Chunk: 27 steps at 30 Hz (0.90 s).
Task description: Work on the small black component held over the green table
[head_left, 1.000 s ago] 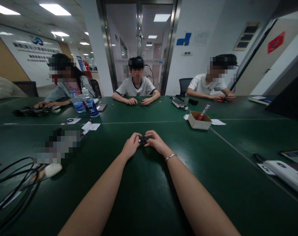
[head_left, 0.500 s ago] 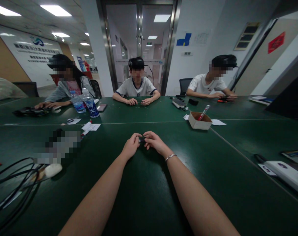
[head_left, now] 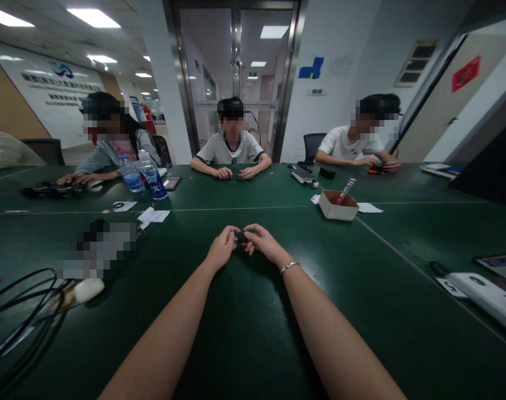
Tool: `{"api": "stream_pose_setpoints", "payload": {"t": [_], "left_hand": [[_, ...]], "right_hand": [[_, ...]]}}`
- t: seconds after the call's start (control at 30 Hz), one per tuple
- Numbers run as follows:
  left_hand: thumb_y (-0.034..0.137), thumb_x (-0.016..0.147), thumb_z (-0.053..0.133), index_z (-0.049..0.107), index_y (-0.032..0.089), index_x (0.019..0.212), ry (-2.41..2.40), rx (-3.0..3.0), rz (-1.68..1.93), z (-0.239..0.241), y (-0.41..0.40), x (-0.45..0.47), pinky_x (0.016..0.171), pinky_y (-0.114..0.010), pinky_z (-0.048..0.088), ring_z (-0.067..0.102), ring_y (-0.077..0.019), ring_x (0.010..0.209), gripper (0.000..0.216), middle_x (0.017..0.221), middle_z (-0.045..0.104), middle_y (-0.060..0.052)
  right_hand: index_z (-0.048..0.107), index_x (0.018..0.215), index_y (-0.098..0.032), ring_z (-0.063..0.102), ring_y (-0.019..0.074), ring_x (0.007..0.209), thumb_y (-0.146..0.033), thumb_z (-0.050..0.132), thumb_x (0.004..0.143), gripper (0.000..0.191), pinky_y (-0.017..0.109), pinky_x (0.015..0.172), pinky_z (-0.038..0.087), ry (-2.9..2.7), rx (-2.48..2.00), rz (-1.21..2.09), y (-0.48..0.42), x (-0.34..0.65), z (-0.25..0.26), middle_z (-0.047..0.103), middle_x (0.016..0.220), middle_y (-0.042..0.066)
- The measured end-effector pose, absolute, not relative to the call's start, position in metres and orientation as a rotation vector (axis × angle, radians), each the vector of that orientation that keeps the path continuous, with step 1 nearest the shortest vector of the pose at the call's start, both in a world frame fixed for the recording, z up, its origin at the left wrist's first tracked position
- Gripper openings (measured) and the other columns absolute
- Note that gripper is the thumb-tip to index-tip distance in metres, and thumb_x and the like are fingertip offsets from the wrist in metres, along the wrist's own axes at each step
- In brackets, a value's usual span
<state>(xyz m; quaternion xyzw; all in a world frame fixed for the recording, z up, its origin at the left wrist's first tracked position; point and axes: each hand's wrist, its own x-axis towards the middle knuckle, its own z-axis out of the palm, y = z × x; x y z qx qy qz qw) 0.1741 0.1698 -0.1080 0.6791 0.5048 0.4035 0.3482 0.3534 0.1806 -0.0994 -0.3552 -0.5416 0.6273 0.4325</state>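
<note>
black and small, the little dark object point(head_left: 239, 236) is pinched between the fingertips of both hands, at the middle of the dark green table top point(head_left: 244, 333). the left hand point(head_left: 222, 248) comes to it from the left and the right hand point(head_left: 263, 243) from the right, so the two hands are together, closed on the same piece, with the fingertips almost touching. the object is mostly hidden by the fingers, and i cannot tell its exact shape or if it is one piece or two. it is held low, close over the table surface or resting on it; which one is not clear.

about the progress, i judge that the handling is in the middle: the piece is already picked up and gripped at both ends, but nothing around shows a finished result, and no other part lies just beside the hands. a thin silver bracelet point(head_left: 289, 266) sits on the right wrist.

well apart from the hands, to the far right, stands an open brown cardboard box point(head_left: 338, 205) with a red and clear tube inside. to the far left are two clear plastic water bottles with blue labels point(head_left: 144, 175) and some white paper slips point(head_left: 153, 215). black cables point(head_left: 19, 311) lie at the near left. three other people sit at the far side, each with hands on the table.
</note>
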Motion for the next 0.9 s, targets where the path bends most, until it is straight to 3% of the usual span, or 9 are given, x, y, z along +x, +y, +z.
{"api": "stream_pose_setpoints", "payload": {"t": [0.13,0.27,0.43,0.57,0.7,0.83,0.9], "left_hand": [[0.036,0.096,0.032,0.056,0.023,0.109,1.311,1.78,1.045,-0.107,0.1689,0.1745,0.058,-0.026,0.036,0.05,-0.0134,0.056,0.03,0.06,0.051,0.004],[0.036,0.096,0.032,0.056,0.023,0.109,1.309,1.775,1.03,-0.1048,0.1672,0.1745,0.058,-0.026,0.036,0.052,-0.014,0.058,0.031,0.061,0.051,0.004],[0.037,0.096,0.032,0.056,0.022,0.11,1.317,1.78,1.003,-0.1027,0.166,0.1746,0.057,-0.026,0.035,0.051,-0.0139,0.056,0.032,0.062,0.052,0.004],[0.037,0.096,0.032,0.056,0.022,0.109,1.307,1.781,1.02,-0.1036,0.1663,0.1748,0.058,-0.026,0.035,0.051,-0.014,0.056,0.032,0.06,0.051,0.004],[0.037,0.096,0.032,0.056,0.022,0.11,1.316,1.788,1.007,-0.1042,0.1664,0.1749,0.058,-0.027,0.035,0.052,-0.0142,0.056,0.032,0.06,0.051,0.004],[0.037,0.096,0.032,0.057,0.023,0.108,1.316,1.782,1.016,-0.1023,0.1652,0.1756,0.059,-0.026,0.035,0.052,-0.0142,0.058,0.031,0.06,0.052,0.004],[0.036,0.096,0.032,0.056,0.024,0.108,1.327,1.778,1.007,-0.1015,0.1645,0.176,0.059,-0.026,0.034,0.051,-0.0139,0.057,0.03,0.06,0.051,0.005]], "right_hand": [[0.047,0.107,-0.026,0.065,0.0113,0.074,-0.015,0.079,0.062,0.057,0.021,0.059,0.055,-1.348,-0.787,1.475,0.1789,0.3531,-0.099,0.059,0.103,-0.001],[0.048,0.106,-0.022,0.061,0.0109,0.058,-0.028,0.071,0.077,0.038,0.02,0.049,0.051,-1.398,-0.904,1.53,0.1796,0.3514,-0.0999,0.058,0.078,-0.003],[0.05,0.108,-0.024,0.063,0.0106,0.07,-0.016,0.076,0.067,0.049,0.021,0.058,0.055,-1.427,-0.838,1.461,0.1797,0.3514,-0.0985,0.059,0.097,-0.002],[0.051,0.1,-0.021,0.061,0.0115,0.06,-0.025,0.068,0.079,0.028,0.02,0.047,0.05,-1.403,-0.94,1.499,0.1787,0.3506,-0.0973,0.058,0.081,0.0],[0.051,0.106,-0.024,0.062,0.0094,0.069,-0.013,0.073,0.068,0.046,0.02,0.057,0.054,-1.383,-0.884,1.424,0.1776,0.3515,-0.0967,0.057,0.101,0.0],[0.05,0.105,-0.021,0.06,0.0103,0.06,-0.025,0.068,0.077,0.033,0.02,0.05,0.051,-1.377,-0.932,1.514,0.1793,0.3529,-0.0983,0.056,0.082,-0.002],[0.051,0.102,-0.021,0.059,0.0093,0.059,-0.021,0.07,0.073,0.034,0.019,0.049,0.05,-1.399,-0.907,1.493,0.1805,0.3531,-0.0998,0.056,0.084,-0.002]]}}
